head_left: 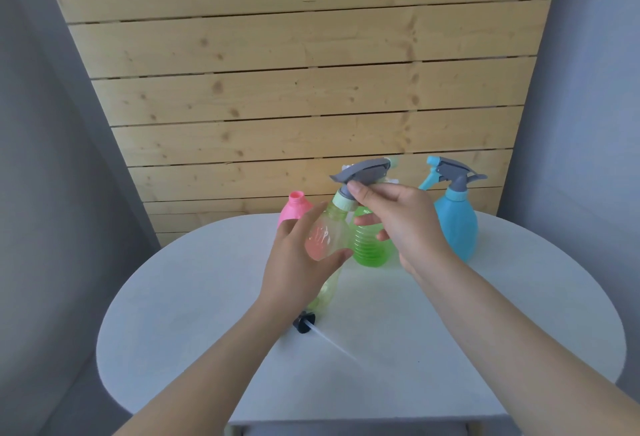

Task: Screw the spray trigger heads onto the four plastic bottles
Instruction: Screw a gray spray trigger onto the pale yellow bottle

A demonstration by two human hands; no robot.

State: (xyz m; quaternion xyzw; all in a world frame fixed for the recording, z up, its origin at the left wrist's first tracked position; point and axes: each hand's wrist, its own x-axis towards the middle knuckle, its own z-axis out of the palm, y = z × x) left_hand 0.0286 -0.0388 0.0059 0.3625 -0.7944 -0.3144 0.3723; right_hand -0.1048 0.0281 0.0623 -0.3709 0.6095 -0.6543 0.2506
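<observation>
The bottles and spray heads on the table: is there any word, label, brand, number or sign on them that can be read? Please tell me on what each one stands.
There are none to quote.
Blue bottle: no print shows.
Pink bottle: no print shows.
Ribbed green bottle: no print shows.
Clear bottle in the left hand: no label shows.
Grey trigger head at the right hand: no marking readable.

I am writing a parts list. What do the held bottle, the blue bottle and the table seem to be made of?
Held bottle: clear, green-tinted plastic, glossy; the left hand shows through it.
Blue bottle: opaque plastic, smooth, soft sheen.
Table: matte white top, perhaps laminate or painted; unclear.
</observation>
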